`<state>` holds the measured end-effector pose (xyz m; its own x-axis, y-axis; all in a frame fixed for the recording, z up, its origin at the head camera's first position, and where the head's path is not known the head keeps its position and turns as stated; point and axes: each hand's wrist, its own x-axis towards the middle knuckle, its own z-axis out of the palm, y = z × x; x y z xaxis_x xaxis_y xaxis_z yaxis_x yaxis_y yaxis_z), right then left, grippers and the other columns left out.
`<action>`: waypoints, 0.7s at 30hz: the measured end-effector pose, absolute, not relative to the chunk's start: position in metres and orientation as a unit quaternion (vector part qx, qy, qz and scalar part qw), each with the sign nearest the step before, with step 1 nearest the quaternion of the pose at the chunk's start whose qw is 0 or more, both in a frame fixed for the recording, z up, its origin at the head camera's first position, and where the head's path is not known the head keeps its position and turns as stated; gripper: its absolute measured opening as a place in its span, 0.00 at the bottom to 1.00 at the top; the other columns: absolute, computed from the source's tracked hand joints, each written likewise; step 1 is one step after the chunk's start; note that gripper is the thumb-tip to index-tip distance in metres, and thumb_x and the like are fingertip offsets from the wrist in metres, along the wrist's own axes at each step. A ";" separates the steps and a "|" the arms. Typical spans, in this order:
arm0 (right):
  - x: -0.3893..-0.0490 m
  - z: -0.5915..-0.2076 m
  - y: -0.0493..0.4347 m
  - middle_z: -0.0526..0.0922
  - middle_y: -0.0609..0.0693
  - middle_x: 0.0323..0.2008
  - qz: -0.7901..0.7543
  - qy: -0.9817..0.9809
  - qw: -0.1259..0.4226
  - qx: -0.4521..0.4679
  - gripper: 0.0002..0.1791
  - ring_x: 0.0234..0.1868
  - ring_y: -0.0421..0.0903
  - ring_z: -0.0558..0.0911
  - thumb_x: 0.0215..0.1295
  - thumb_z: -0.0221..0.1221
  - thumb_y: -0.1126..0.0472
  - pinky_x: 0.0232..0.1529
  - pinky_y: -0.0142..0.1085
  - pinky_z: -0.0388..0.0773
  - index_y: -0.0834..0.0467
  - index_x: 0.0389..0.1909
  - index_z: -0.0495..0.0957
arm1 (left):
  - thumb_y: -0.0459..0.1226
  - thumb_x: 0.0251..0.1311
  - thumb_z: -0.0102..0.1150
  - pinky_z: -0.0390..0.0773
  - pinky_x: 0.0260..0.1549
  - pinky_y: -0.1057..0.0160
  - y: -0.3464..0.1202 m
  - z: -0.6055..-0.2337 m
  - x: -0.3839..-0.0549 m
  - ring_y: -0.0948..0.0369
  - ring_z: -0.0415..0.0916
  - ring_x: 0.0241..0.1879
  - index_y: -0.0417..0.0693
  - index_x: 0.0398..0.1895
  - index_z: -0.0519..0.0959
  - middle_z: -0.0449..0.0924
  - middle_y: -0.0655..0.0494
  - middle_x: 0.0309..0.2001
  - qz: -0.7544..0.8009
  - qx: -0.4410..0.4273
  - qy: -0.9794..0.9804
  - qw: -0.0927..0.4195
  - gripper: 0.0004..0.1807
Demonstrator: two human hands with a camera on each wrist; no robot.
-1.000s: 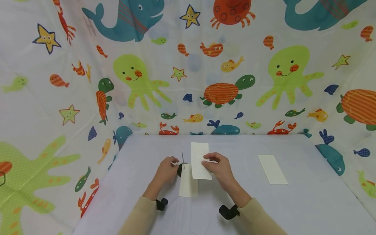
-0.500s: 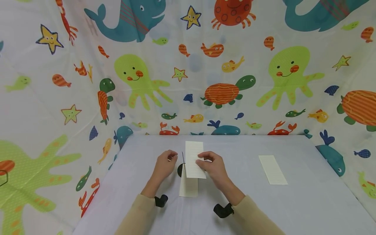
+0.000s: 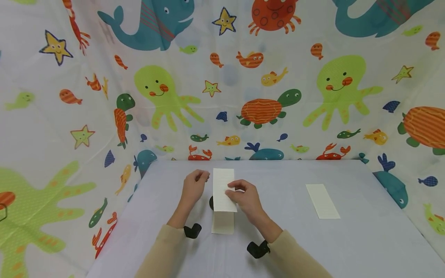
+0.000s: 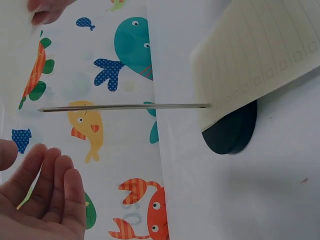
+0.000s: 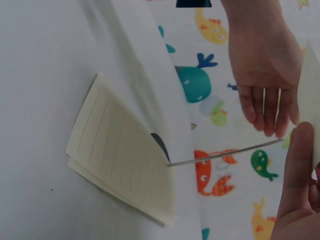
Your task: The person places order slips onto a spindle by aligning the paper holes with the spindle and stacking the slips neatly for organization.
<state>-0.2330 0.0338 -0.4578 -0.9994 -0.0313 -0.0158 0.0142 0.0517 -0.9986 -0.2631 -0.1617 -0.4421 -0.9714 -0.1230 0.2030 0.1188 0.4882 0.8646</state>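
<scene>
In the head view my right hand pinches a lined paper slip between thumb and fingers, held up in front of a paper spike. The spike's metal needle stands upright from a round black base, with lined slips pierced at its foot; the lower part of one slip shows under the held slip. The right wrist view has the held slip close to the needle's tip. My left hand is beside the tip, fingers extended and holding nothing.
Another lined slip lies flat on the white-covered table to the right. A curtain printed with sea animals hangs behind the table and along both sides. Each wrist wears a black camera, such as the left one.
My right hand has moved left with the slip, which now covers the needle in the head view. My left hand has risen and moved slightly away from the spike's base.
</scene>
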 end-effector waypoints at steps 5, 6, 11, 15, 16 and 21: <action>-0.233 -0.460 0.029 0.80 0.52 0.47 -0.675 0.738 0.014 -0.008 0.11 0.50 0.51 0.74 0.62 0.70 0.61 0.45 0.36 0.77 0.57 0.45 0.84 | 0.48 0.75 0.53 0.80 0.49 0.50 -0.159 -0.437 -0.267 0.53 0.81 0.45 0.41 0.47 0.84 0.85 0.45 0.44 -0.531 0.008 -0.842 0.097 0.20; -0.233 -0.461 0.029 0.80 0.52 0.47 -0.671 0.742 0.013 -0.007 0.11 0.50 0.51 0.74 0.62 0.70 0.61 0.45 0.36 0.78 0.57 0.45 0.84 | 0.49 0.75 0.53 0.80 0.49 0.50 -0.158 -0.437 -0.268 0.53 0.80 0.44 0.42 0.47 0.85 0.84 0.45 0.44 -0.531 0.012 -0.842 0.091 0.20; -0.232 -0.462 0.027 0.80 0.52 0.47 -0.662 0.749 0.015 -0.011 0.11 0.49 0.51 0.74 0.63 0.70 0.61 0.44 0.36 0.77 0.57 0.45 0.84 | 0.55 0.72 0.56 0.79 0.43 0.55 -0.155 -0.439 -0.273 0.53 0.76 0.41 0.45 0.46 0.85 0.83 0.48 0.41 -0.505 0.034 -0.860 0.064 0.23; -0.231 -0.463 0.025 0.80 0.52 0.47 -0.658 0.753 0.019 -0.010 0.10 0.49 0.51 0.74 0.63 0.70 0.62 0.44 0.36 0.77 0.57 0.44 0.84 | 0.53 0.70 0.60 0.79 0.42 0.56 -0.153 -0.442 -0.274 0.54 0.76 0.41 0.45 0.46 0.85 0.83 0.51 0.41 -0.500 0.044 -0.863 0.051 0.21; -0.231 -0.463 0.025 0.80 0.52 0.47 -0.655 0.755 0.019 -0.009 0.10 0.49 0.51 0.75 0.63 0.70 0.61 0.44 0.36 0.77 0.57 0.44 0.84 | 0.52 0.69 0.61 0.79 0.42 0.56 -0.153 -0.442 -0.274 0.54 0.76 0.41 0.45 0.46 0.85 0.83 0.51 0.41 -0.501 0.045 -0.863 0.050 0.20; -0.230 -0.464 0.023 0.81 0.52 0.47 -0.650 0.760 0.015 -0.006 0.11 0.50 0.51 0.75 0.63 0.70 0.61 0.45 0.37 0.78 0.58 0.44 0.84 | 0.50 0.70 0.61 0.79 0.42 0.57 -0.153 -0.442 -0.273 0.54 0.76 0.41 0.45 0.46 0.85 0.82 0.51 0.41 -0.501 0.052 -0.862 0.046 0.18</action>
<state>-0.2303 0.0233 -0.4642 -0.9995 -0.0286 -0.0145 0.0099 0.1560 -0.9877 -0.2730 -0.1527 -0.4423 -0.9903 -0.1357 0.0283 -0.0426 0.4919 0.8696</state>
